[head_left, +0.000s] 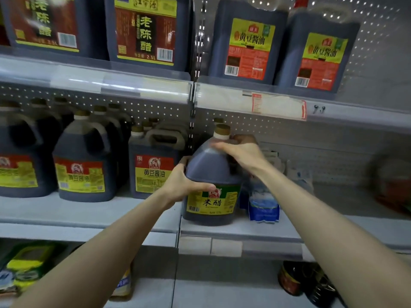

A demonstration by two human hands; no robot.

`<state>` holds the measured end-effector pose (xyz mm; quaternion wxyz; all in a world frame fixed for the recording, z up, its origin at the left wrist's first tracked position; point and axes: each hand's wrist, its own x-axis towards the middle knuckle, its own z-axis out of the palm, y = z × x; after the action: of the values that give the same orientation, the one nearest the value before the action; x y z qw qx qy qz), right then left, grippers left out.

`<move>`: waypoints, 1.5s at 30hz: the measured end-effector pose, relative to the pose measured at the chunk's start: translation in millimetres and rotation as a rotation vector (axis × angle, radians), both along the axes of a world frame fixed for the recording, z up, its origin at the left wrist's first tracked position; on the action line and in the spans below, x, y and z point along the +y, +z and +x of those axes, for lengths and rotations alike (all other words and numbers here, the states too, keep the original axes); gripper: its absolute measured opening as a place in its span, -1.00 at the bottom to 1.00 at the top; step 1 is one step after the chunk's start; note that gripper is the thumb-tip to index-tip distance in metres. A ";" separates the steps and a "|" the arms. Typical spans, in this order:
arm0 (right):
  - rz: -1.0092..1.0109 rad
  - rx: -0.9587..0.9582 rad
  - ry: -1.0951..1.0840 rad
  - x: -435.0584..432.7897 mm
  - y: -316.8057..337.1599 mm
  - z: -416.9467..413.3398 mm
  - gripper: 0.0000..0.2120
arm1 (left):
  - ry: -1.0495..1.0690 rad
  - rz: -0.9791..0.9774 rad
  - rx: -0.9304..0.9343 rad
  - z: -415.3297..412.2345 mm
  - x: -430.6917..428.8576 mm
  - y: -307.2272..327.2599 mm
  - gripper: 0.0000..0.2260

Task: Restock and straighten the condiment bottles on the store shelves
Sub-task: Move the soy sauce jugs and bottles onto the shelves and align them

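I am looking at a grey metal shelving unit that fills my view, built in two bays split by a slotted upright post (pixel 191 130). A pale perforated back panel (pixel 322 156) runs behind the shelves. The upper shelf (pixel 367 121) carries a clear plastic strip (pixel 133 90) along its front edge, and light glares white off it. A red-bordered price tag (pixel 278 107) sits on the right bay's edge. The middle shelf (pixel 77 212) shows bare grey metal at its front, with blank label holders (pixel 225 247) below. The bottom shelf (pixel 200 292) looks dimmer.
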<state>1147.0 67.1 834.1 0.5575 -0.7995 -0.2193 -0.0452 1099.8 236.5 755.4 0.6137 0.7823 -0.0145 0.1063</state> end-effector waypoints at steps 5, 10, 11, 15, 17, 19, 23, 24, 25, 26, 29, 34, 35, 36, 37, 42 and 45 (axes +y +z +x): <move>0.042 -0.041 -0.052 5.9 -13.1 18.8 -0.87 | 0.023 -0.038 -0.004 16.8 -2.9 -16.1 -0.17; 0.058 -0.053 -0.074 2.4 -24.6 32.6 -0.83 | -0.007 -0.056 -0.011 23.7 -7.4 -21.0 0.01; 0.048 -0.062 -0.070 2.9 -25.0 34.5 -0.83 | -0.005 -0.061 -0.012 24.7 -7.8 -21.3 0.00; 0.041 -0.071 -0.048 2.5 -26.7 38.0 -0.81 | 0.006 -0.072 -0.007 24.9 -10.2 -24.2 -0.01; 0.070 -0.052 -0.033 -0.9 -31.6 35.5 -0.76 | 0.019 -0.076 -0.011 24.3 -13.0 -27.8 -0.05; 0.072 -0.040 -0.043 -5.7 -40.4 34.1 -0.61 | 0.023 -0.092 -0.015 21.6 -16.6 -30.7 -0.17; 0.053 0.056 -0.040 -15.6 -60.6 24.5 -0.53 | 0.026 -0.125 -0.033 10.6 -20.5 -36.8 -0.31; 0.046 0.098 -0.061 -18.3 -66.4 18.9 -0.50 | 0.032 -0.142 -0.035 6.3 -22.4 -38.2 -0.33; 0.041 0.140 -0.087 -19.5 -73.2 14.8 -0.46 | 0.040 -0.155 -0.034 3.2 -24.0 -39.3 -0.36; 0.040 0.171 -0.108 -20.6 -80.4 10.7 -0.39 | 0.048 -0.162 -0.031 -0.5 -26.5 -39.6 -0.39; 0.001 0.237 -0.140 -22.4 -98.3 -0.6 -0.25 | 0.070 -0.202 0.018 -9.3 -34.7 -36.4 -0.42; 0.057 0.386 -0.125 -22.8 -110.7 -11.7 -0.31 | 0.115 -0.268 0.073 -13.8 -42.3 -37.4 -0.47; 0.067 0.393 -0.128 -23.0 -112.2 -13.0 -0.32 | 0.129 -0.270 0.068 -13.5 -42.9 -39.3 -0.48; 0.078 0.397 -0.130 -23.0 -113.3 -14.4 -0.33 | 0.142 -0.271 0.061 -13.4 -43.1 -40.8 -0.48; 0.091 0.399 -0.132 -23.7 -114.9 -13.5 -0.33 | 0.147 -0.277 0.063 -12.2 -43.4 -42.0 -0.49; 0.137 0.421 -0.144 -22.7 -117.2 -4.2 -0.30 | 0.148 -0.287 0.064 -7.3 -42.9 -42.2 -0.52; 0.134 0.419 -0.153 -20.1 -119.0 2.1 -0.29 | 0.157 -0.271 0.069 0.0 -38.4 -44.8 -0.56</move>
<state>1149.0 47.1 715.1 0.6376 -0.7669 -0.0340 0.0652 1099.8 198.0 710.6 0.7034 0.6944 0.0822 0.1278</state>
